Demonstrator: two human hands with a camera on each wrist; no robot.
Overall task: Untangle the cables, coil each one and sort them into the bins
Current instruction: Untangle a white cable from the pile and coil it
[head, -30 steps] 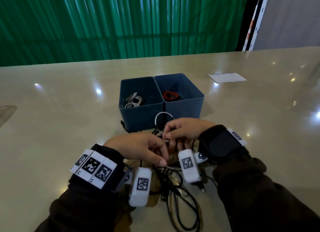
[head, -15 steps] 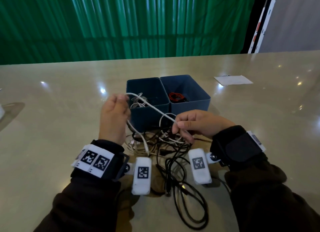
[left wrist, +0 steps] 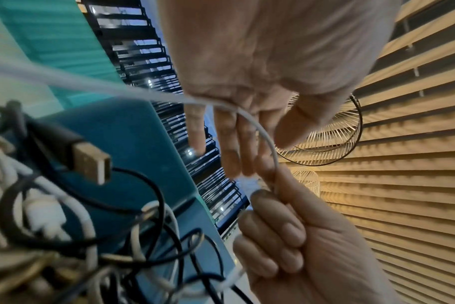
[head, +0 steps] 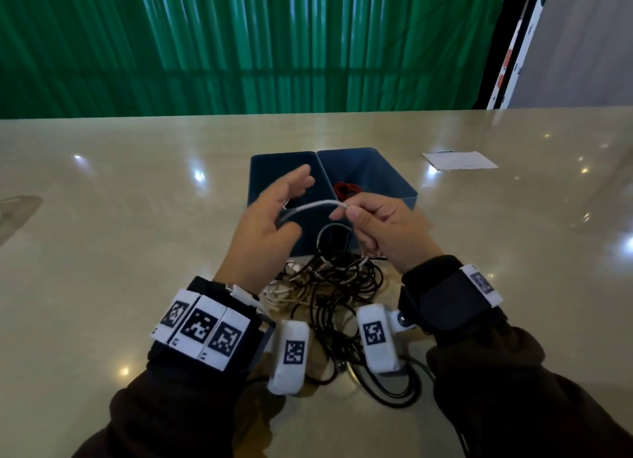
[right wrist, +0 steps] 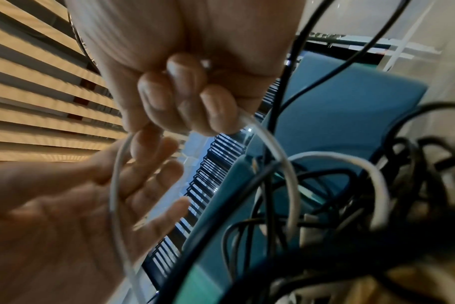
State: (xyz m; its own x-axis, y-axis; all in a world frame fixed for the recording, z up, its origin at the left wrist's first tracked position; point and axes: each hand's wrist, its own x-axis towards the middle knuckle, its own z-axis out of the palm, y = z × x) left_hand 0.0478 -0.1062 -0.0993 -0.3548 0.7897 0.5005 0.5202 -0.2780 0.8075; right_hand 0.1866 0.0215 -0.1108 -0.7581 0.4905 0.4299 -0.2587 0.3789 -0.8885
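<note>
A white cable (head: 313,206) arcs between my two hands, raised in front of the blue bins. My left hand (head: 274,211) is held up with its fingers straight, and the cable lies across its palm (left wrist: 262,131). My right hand (head: 373,224) pinches the cable (right wrist: 114,185) between thumb and curled fingers, close to the left fingertips. Below the hands a tangle of black and white cables (head: 329,286) lies on the table. The left bin (head: 260,170) is partly hidden by my left hand. The right bin (head: 387,173) holds a red coil (head: 346,189).
The beige table (head: 120,252) stretches wide to both sides. A white sheet of paper (head: 459,159) lies at the back right. A black cable's USB plug (left wrist: 91,162) sticks out of the tangle near my left wrist. A green wall stands behind the table.
My left hand has opened from a fist round the white cable. My right hand has risen towards it and laid the cable across the left palm. The hands are now close together.
</note>
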